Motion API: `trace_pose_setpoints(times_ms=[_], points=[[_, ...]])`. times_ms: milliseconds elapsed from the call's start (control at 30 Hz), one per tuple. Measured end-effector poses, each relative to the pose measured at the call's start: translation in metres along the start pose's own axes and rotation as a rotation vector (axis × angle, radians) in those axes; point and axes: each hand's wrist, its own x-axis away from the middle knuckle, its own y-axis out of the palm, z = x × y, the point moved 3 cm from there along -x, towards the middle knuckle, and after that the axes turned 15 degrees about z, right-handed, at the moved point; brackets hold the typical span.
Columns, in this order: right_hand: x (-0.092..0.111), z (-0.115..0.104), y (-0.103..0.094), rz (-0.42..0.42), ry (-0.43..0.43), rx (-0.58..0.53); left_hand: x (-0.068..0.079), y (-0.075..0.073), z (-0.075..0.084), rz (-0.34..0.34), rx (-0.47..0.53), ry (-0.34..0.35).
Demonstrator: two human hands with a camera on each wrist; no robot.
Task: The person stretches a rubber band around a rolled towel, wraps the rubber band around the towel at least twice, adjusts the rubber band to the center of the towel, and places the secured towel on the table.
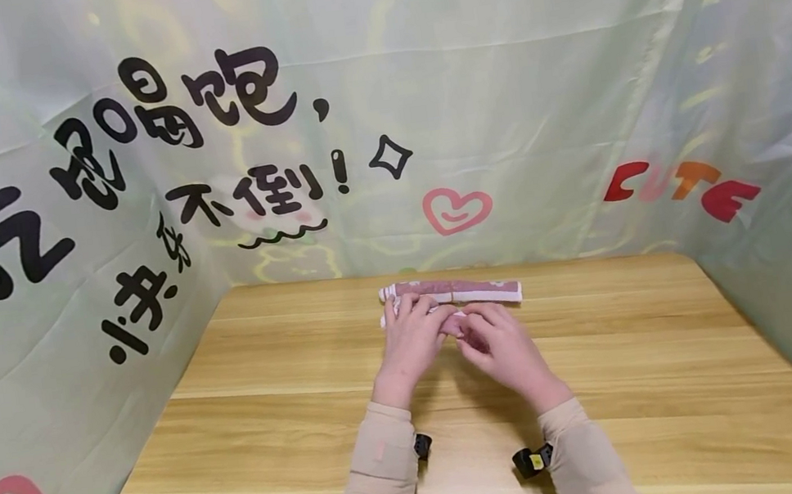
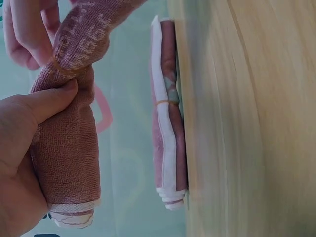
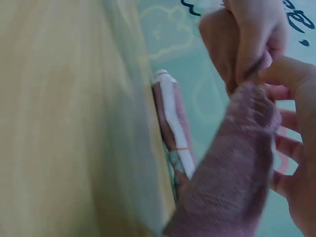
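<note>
My left hand (image 1: 411, 345) grips a rolled pinkish-purple towel (image 2: 66, 148), its thumb pressing beside a thin rubber band (image 2: 63, 69) around the roll's narrowed middle. White edging shows at one end of this towel. My right hand (image 1: 510, 347) has its thumb and fingers bent at the same towel, with fingertips at the band; whether they pinch the band itself is unclear. Just beyond both hands lies a second rolled towel (image 1: 483, 287), pink and white, with its own band (image 2: 167, 102) around the middle. The hands partly hide the held towel in the head view.
The wooden table (image 1: 281, 459) has a back edge close behind the second towel. Printed fabric (image 1: 514, 117) hangs around the back and sides. A small black wrist camera (image 1: 532, 461) is on the right forearm, another (image 1: 423, 446) on the left.
</note>
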Motion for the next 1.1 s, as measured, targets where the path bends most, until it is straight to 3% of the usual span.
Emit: trace_pose_setpoints(times_ms=[333,633,900,1100], points=[[0.003,-0.003,0.006,0.102,0.003,0.078,-0.002,-0.001,0.003,-0.015,0.021,-0.019],[0.001,-0.004,0.005,0.035,0.111,0.181,-0.001,0.000,0.003,-0.008,0.023,-0.027],[0.002,0.001,0.004,-0.003,0.149,0.125,-0.002,-0.001,0.002,-0.037,0.043,-0.067],[0.001,0.010,-0.003,-0.001,0.171,0.173,-0.002,0.000,0.002,-0.060,0.061,-0.086]])
